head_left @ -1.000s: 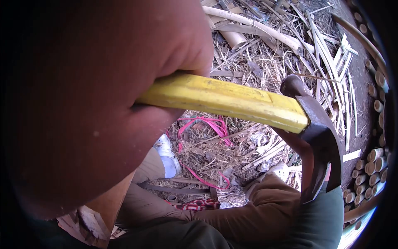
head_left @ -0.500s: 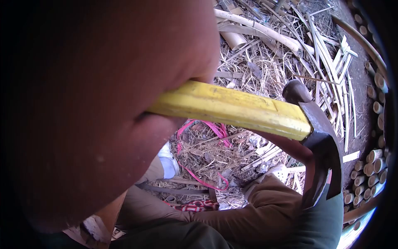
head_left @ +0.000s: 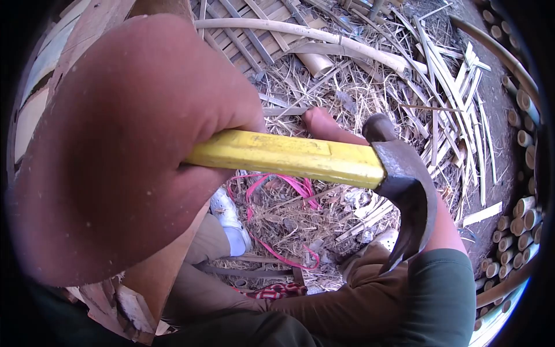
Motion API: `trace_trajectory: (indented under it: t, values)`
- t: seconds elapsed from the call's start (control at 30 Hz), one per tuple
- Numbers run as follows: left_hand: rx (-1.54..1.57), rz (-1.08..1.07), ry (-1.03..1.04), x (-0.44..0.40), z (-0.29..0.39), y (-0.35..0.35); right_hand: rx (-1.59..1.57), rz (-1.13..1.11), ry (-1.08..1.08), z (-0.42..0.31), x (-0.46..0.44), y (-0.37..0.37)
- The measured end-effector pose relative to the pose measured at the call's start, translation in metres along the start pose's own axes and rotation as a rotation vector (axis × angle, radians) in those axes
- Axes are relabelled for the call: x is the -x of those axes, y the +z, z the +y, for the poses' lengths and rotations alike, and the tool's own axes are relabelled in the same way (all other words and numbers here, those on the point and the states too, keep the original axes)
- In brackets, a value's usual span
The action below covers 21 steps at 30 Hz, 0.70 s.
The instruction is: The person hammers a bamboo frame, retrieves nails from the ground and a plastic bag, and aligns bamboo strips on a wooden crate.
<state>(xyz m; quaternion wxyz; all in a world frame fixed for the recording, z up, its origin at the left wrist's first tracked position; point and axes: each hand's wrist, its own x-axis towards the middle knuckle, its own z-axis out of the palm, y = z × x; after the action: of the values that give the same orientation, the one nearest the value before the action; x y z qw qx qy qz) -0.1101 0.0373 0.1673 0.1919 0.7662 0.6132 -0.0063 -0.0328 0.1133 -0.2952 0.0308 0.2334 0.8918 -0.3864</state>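
Close to the camera, my left hand (head_left: 173, 124) is wrapped round the yellow handle of a claw hammer (head_left: 289, 155). Its dark metal head points right, with the claw curving down. Beyond the hammer, my right hand (head_left: 322, 122) looks closed, a rounded shape over the straw-strewn ground beside the end of a flat strip (head_left: 284, 111). The hammer covers part of that hand and forearm, so anything in its fingers cannot be made out. A green sleeve (head_left: 442, 289) covers the upper right arm.
Wooden boards (head_left: 165, 260) stand at the left. Split bamboo strips (head_left: 457, 110) and a short bamboo tube (head_left: 317, 62) lie on the litter. Pink twine (head_left: 300, 188) lies near a white shoe (head_left: 228, 222). Cut bamboo poles (head_left: 514, 240) are stacked at the right.
My left hand and the hammer have moved left and farther from the camera. My right hand, hidden before, now shows beyond the handle, its arm reaching farther up the view.
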Motion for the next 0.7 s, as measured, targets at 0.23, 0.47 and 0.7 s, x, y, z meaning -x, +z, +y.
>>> trace_trajectory:
  t: [0.23,0.47,0.7]
  values:
    - [0.070,0.082,-0.021,0.002,0.005,0.005,-0.075,-0.003,0.024,0.001,-0.002,-0.001]
    - [0.029,0.036,-0.061,0.004,0.003,0.004,-0.591,0.060,0.008,0.020,0.021,-0.050]
    - [-0.042,-0.091,0.016,0.003,-0.006,-0.010,-1.052,0.017,0.104,-0.017,0.075,-0.137]
